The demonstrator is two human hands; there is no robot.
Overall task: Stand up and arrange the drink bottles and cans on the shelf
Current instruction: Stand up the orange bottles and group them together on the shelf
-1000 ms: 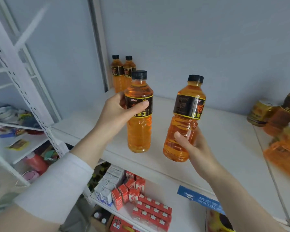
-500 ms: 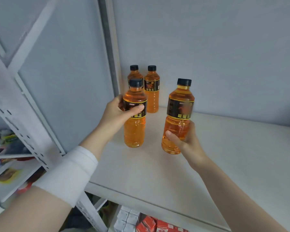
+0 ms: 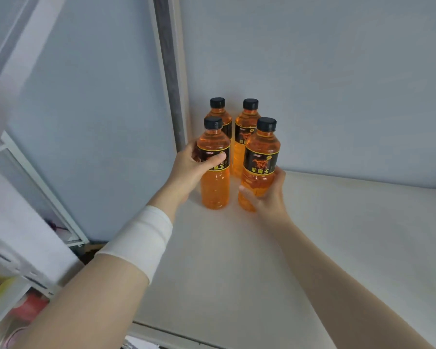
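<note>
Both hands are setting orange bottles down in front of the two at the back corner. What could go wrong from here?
1. The right hand grips the right bottle low down, and it looks slightly tilted; released like that, it might tip.
2. The left bottle in the left hand sits very close to the back bottles; pushing further could knock them against the wall.

You have four orange drink bottles (image 3: pixel 215 170) (image 3: pixel 259 162) (image 3: pixel 218 114) (image 3: pixel 246 129) upright | four black caps | two hands (image 3: pixel 191 170) (image 3: pixel 267 197), one bottle each | one shelf (image 3: pixel 312 248) | one white wrist band (image 3: pixel 141 238)
</note>
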